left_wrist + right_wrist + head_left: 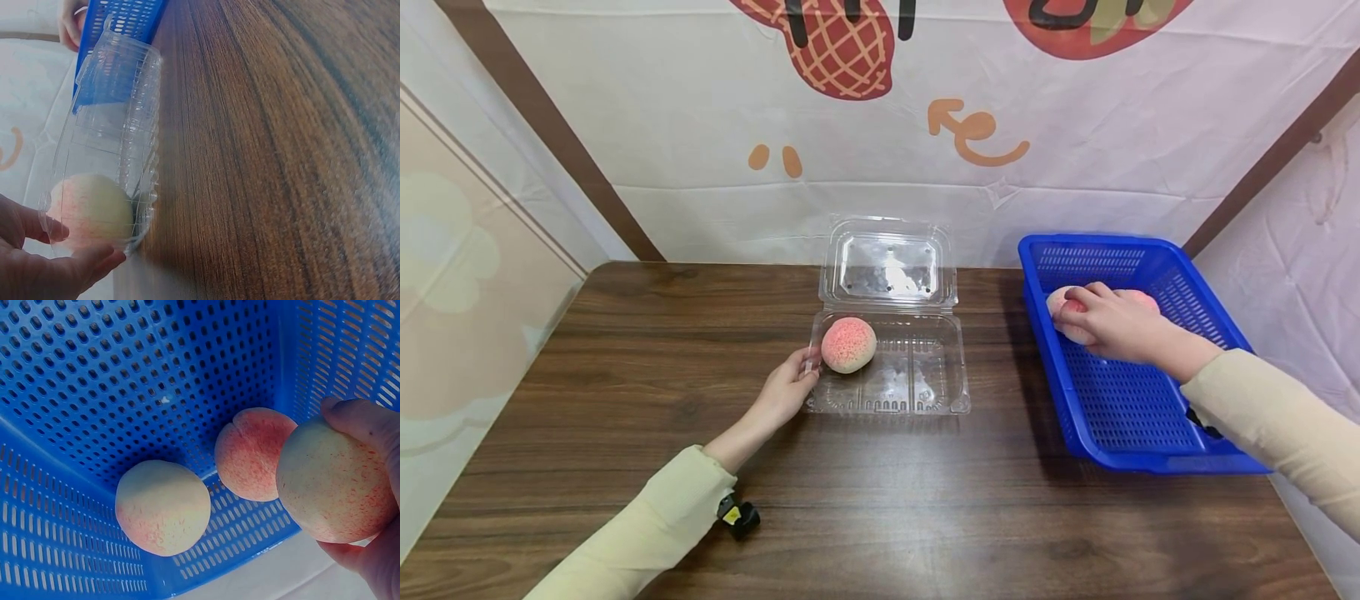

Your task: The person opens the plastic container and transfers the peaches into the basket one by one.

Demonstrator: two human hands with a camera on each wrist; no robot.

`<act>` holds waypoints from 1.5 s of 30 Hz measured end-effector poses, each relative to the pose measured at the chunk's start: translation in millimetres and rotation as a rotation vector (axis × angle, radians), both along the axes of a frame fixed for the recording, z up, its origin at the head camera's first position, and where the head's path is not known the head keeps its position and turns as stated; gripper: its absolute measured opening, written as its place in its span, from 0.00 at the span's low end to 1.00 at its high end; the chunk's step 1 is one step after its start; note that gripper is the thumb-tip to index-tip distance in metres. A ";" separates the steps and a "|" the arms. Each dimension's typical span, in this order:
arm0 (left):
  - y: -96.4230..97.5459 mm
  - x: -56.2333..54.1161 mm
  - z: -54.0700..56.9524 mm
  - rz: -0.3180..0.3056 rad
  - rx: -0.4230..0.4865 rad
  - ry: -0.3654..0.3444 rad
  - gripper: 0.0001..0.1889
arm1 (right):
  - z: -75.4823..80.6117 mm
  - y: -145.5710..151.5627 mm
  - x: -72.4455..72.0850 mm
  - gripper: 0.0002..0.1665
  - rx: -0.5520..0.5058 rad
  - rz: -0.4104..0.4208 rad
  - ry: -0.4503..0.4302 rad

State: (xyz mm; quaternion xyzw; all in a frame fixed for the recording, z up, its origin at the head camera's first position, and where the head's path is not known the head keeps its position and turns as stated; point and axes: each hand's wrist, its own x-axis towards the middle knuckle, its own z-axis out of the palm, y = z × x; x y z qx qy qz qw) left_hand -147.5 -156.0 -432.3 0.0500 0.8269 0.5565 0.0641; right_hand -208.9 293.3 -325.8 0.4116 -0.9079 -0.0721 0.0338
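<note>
A clear plastic clamshell box (pixel 887 387) lies with its lid (pixel 887 267) raised at the back. In its left end sits one pink and cream peach (pixel 848 345). My left hand (pixel 784 390) pinches the box's left wall, thumb and fingers on either side of the rim, beside that peach. Over at the right, my right hand (pixel 1116 325) is inside the blue basket (pixel 1078 425) and grips a peach (pixel 334 481) with curled fingers. Two other peaches, a redder one (pixel 253 453) and a paler one (pixel 162 506), rest in the basket.
The basket's perforated walls rise around the right hand. Both containers stand on a dark wood-grain table (pixel 880 508). A printed white cloth (pixel 700 117) hangs along the table's back edge, and more cloth hangs at both sides.
</note>
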 end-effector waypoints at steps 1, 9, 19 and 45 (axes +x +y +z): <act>8.8 9.3 22.2 0.026 -0.044 -0.036 0.20 | -0.9 0.3 0.1 0.29 0.002 0.010 -0.003; 9.5 11.7 24.3 0.030 -0.048 -0.041 0.20 | -6.9 0.4 2.9 0.30 0.022 -0.029 -0.051; 9.2 10.7 23.8 0.024 -0.046 -0.038 0.20 | -14.9 2.3 5.0 0.34 0.024 -0.028 -0.100; 8.2 10.9 23.6 0.026 -0.055 -0.033 0.20 | -29.7 7.1 3.6 0.31 -0.031 0.047 -0.094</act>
